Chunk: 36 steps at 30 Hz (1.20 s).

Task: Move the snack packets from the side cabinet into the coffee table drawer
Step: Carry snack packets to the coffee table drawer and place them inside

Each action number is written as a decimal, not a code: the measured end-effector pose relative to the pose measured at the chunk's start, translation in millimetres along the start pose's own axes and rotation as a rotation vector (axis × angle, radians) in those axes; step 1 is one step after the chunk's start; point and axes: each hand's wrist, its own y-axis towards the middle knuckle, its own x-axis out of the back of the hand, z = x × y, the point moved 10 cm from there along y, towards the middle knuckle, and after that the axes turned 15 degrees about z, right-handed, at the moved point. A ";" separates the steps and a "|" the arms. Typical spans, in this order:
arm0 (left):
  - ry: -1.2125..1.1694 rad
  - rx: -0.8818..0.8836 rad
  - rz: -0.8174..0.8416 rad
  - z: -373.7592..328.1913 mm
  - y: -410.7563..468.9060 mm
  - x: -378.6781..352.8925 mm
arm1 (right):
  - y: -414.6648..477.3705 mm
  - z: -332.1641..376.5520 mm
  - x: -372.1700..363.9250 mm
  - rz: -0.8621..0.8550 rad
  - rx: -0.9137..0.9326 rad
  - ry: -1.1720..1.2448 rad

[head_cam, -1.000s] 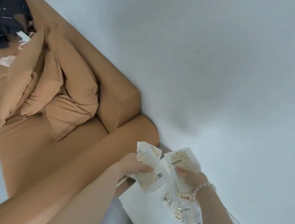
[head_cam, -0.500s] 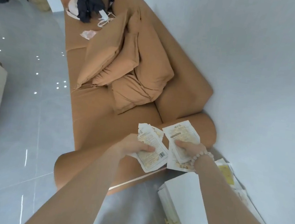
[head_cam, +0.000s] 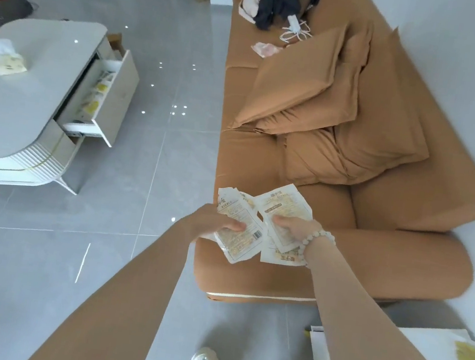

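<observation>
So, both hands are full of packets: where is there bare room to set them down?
Free: the coffee table top between the tissue pack and the open drawer; the sofa seat in front of the cushions. Crowded: the drawer holds packets; clothes cover the sofa's far end.

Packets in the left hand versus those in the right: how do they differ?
The left-hand packets show a barcode; the right-hand packets show none. The left hand holds its stack close together; the right hand holds its fanned, one sticking out below the wrist. Both are white, crinkled pouches with yellowish contents.
</observation>
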 end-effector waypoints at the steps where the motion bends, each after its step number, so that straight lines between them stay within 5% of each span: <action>1: -0.018 -0.001 -0.018 8.2 -8.5 15.4 | 1.9 9.3 -17.8 0.024 -0.001 -0.030; 16: -0.426 -0.101 -0.371 119.9 -134.2 183.3 | 23.1 124.1 -254.7 0.369 0.097 -0.537; 36: -0.712 -0.067 -0.633 157.1 -140.0 371.3 | 126.8 252.8 -412.1 0.505 0.021 -0.511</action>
